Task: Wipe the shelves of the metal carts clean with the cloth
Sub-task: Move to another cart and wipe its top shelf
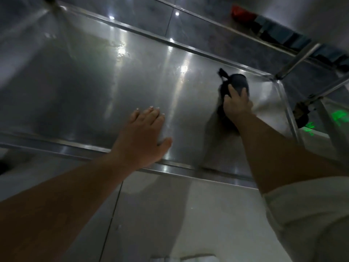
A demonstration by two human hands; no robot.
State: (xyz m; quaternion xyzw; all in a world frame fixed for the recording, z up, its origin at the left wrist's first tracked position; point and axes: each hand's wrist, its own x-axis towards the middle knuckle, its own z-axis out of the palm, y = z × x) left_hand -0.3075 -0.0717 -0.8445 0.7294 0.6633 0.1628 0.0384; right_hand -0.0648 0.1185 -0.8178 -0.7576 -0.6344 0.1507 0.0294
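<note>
A shiny metal cart shelf (90, 87) fills most of the head view, with wet streaks near its far rim. My right hand (237, 105) presses a dark cloth (238, 82) onto the shelf near its right end, fingers curled over the cloth. My left hand (143, 133) lies flat on the shelf by the near rim, fingers together and holding nothing.
A raised metal rim (188, 172) runs along the shelf's near edge. An upright cart post (296, 61) stands at the far right corner. A caster wheel (301, 114) shows beyond the right rim. Red and dark objects (264, 25) lie on the tiled floor behind.
</note>
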